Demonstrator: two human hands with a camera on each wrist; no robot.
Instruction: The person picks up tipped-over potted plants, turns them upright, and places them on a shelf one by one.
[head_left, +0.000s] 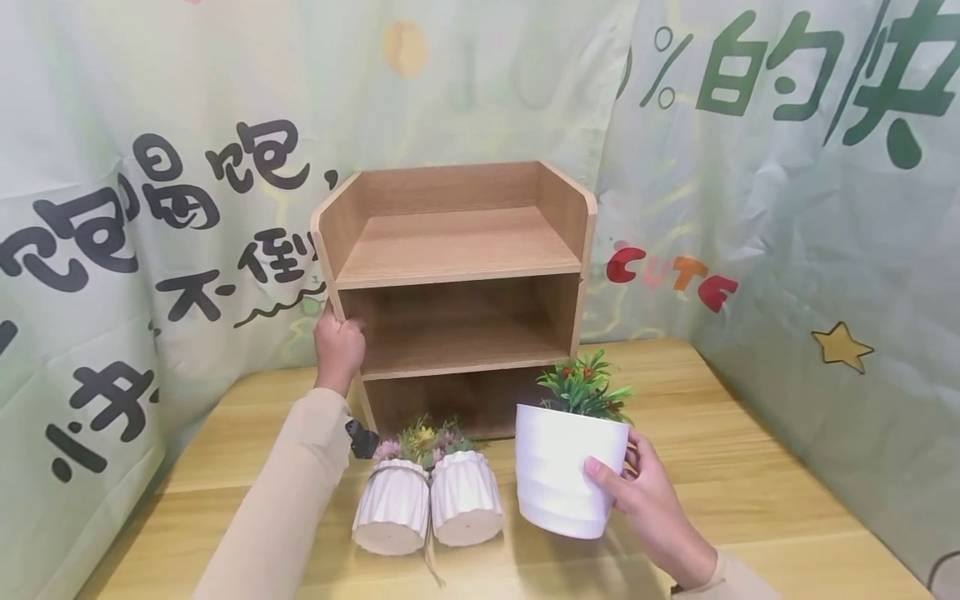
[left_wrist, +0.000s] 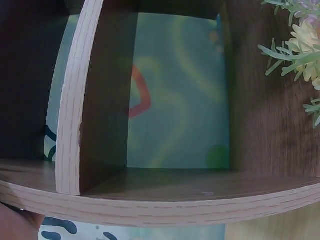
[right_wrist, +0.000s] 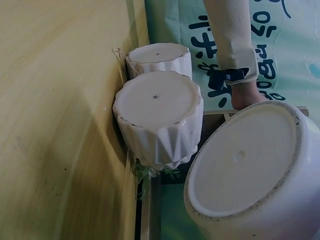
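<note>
A three-tier wooden shelf unit (head_left: 457,250) stands at the back of the table. My left hand (head_left: 339,343) grips the front edge of its left side panel at the middle tier; in the left wrist view only that curved panel edge (left_wrist: 150,202) and a sliver of the hand show. My right hand (head_left: 626,479) holds a smooth white pot (head_left: 558,471) with a green, red-berried plant (head_left: 585,387), thumb on its front, in front of the shelf's right side. The right wrist view shows the pot's underside (right_wrist: 245,160), lifted off the table.
Two small ribbed white pots (head_left: 392,508) (head_left: 467,500) with pale flowers lie tipped over, bases toward me, between my arms. The wooden table (head_left: 750,467) is bounded by printed cloth walls (head_left: 787,208) behind and at both sides. All the shelf tiers look bare.
</note>
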